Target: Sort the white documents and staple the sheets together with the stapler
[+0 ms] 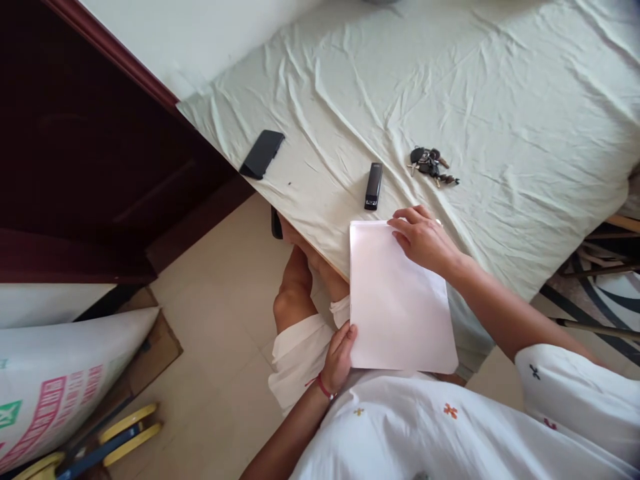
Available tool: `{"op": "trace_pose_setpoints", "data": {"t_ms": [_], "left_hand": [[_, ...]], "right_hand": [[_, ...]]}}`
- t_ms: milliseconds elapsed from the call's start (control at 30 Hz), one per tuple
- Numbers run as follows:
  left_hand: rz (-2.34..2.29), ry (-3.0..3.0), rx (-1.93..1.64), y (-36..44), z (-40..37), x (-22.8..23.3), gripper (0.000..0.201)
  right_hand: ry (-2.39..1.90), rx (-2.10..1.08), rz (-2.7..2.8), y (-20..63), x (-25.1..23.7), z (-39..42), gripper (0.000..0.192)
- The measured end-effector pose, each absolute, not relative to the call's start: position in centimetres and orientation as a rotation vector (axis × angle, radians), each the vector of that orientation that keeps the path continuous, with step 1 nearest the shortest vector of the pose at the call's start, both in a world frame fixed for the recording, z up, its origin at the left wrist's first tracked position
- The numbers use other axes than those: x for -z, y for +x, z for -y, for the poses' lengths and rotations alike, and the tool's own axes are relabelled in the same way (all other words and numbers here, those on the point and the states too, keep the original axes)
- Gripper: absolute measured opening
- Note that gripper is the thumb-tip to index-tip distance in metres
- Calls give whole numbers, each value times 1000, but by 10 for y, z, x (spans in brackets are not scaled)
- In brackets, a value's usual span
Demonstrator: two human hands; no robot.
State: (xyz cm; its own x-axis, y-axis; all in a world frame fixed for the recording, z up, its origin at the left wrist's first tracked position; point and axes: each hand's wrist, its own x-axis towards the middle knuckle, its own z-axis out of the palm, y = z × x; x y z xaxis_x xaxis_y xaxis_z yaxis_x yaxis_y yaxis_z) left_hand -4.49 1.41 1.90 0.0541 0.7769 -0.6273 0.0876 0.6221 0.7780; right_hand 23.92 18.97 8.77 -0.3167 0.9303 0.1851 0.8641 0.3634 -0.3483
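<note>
A stack of white paper (395, 303) lies at the near edge of a bed covered by a pale green sheet (500, 100), hanging partly over my lap. My left hand (339, 357) grips the paper's lower left corner. My right hand (423, 237) rests with bent fingers on the paper's upper right corner. Just beyond the paper lies a black stapler (373, 186), and a bunch of keys (431, 166) sits to its right.
A black phone (262, 153) lies near the bed's left edge. A dark wooden cabinet (90, 147) stands at left, with a printed white sack (60, 380) and yellow-and-blue handles (110, 443) on the tiled floor. Wooden slats (600, 267) show at right.
</note>
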Motion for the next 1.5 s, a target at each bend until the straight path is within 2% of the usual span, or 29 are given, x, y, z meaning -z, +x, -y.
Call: {"op": "trace_pose_setpoints", "data": {"t_ms": [200, 833, 1067, 1167, 1500], "left_hand": [[-1508, 693, -619, -43, -16, -25, 73], [-1164, 811, -749, -37, -49, -30, 53], [-1440, 728, -677, -31, -38, -14, 75], [-1476, 757, -647, -32, -29, -13, 71], [-1377, 948, -637, -22, -34, -28, 63]], "right_hand": [[-1680, -276, 2327, 231, -73, -202, 30], [-1675, -370, 2270, 222, -70, -211, 35], [-1739, -418, 2293, 214, -79, -208, 36], [-1722, -464, 2321, 213, -82, -207, 32], [-1668, -421, 2336, 205, -76, -208, 36]]}}
